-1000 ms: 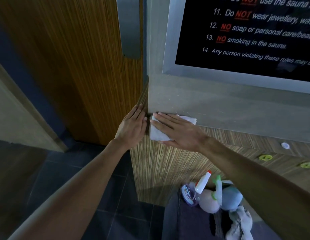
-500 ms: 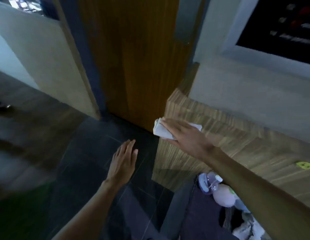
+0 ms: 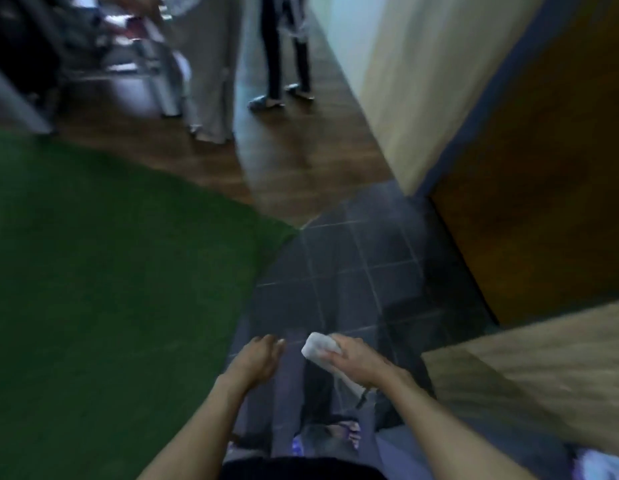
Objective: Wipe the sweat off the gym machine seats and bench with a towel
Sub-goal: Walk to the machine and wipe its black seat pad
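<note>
My right hand (image 3: 361, 363) grips a folded white towel (image 3: 318, 348), held in the air over the dark floor tiles, away from any surface. A short way to its left my left hand (image 3: 258, 358) hangs with its fingers loosely curled and nothing in it. Blurred grey gym machines (image 3: 104, 57) stand at the far upper left. No seat or bench is clear enough to tell apart. The whole view is blurred by motion.
A green turf mat (image 3: 104, 271) covers the floor on the left. The wooden counter (image 3: 529, 375) is at the lower right, the brown wooden door (image 3: 543, 188) above it. Two people's legs (image 3: 284, 64) stand on the wood floor ahead.
The view has swung left, away from the counter and door. My right hand has lifted the towel off the counter edge and drawn it in front of me. My left hand has come closer to it.
</note>
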